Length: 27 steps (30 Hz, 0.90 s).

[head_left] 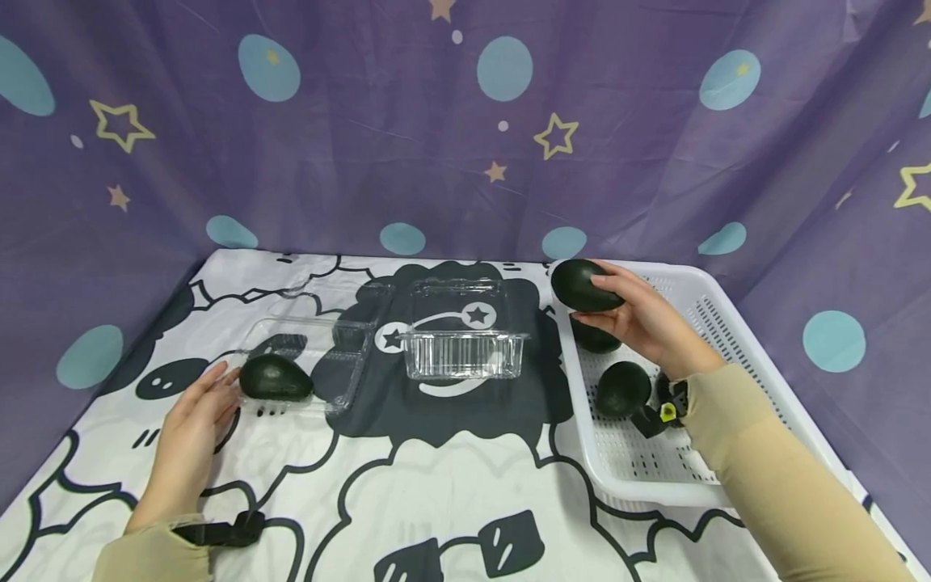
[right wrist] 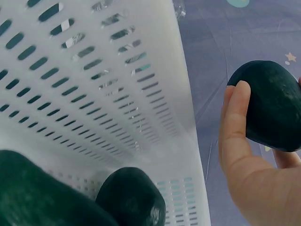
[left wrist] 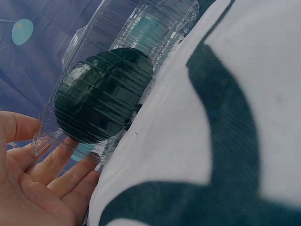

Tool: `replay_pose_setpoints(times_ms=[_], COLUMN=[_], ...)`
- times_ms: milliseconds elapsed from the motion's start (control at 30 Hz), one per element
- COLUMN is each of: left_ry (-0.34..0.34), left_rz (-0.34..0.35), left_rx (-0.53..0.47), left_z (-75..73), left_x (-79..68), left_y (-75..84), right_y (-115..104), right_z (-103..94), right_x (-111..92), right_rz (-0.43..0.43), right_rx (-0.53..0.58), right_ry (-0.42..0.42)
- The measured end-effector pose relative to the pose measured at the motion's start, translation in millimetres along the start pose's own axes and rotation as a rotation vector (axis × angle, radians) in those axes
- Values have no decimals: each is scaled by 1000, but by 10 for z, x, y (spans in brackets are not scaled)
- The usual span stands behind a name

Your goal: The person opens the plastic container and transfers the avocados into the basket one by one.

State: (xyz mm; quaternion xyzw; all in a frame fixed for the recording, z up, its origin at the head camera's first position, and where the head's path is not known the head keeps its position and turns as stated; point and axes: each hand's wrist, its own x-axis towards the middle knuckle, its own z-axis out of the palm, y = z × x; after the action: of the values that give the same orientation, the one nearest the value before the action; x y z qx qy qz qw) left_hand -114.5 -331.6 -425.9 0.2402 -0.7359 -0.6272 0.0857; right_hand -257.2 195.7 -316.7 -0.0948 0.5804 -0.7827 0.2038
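Note:
An avocado [head_left: 587, 284] is gripped between the thumb and fingers of my right hand [head_left: 643, 317], raised over the far left corner of the white basket [head_left: 592, 465]. Its dark green skin shows beyond the fingertips in the right wrist view. My left hand [head_left: 196, 424] is beside a clear plastic clamshell box [head_left: 349, 376], its fairly straight fingers touching the near left side. Inside that box lies another avocado [head_left: 275, 377], seen through the ribbed wall in the left wrist view. The box's lid is raised at the back.
A second clear clamshell [head_left: 465, 356] stands lid-up mid-table. More avocados, one near the basket's left wall [head_left: 623, 389], lie in the perforated basket under my right forearm. A purple curtain [head_left: 407, 137] hangs behind the table, over whose top a cartoon-printed cloth [head_left: 451, 477] is spread.

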Motion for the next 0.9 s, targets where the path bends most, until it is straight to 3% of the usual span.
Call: replay_pose_setpoints(times_ms=[433,900], left_ry=[5,-6], left_rz=[8,15], left_rx=[49,37], left_z=[10,1], left_x=[41,22], left_y=[-24,-9], right_y=[21,49], right_z=[-163,-345], right_x=[-48,-103], right_rz=[-1,24], right_rx=[48,35], right_ry=[25,77])
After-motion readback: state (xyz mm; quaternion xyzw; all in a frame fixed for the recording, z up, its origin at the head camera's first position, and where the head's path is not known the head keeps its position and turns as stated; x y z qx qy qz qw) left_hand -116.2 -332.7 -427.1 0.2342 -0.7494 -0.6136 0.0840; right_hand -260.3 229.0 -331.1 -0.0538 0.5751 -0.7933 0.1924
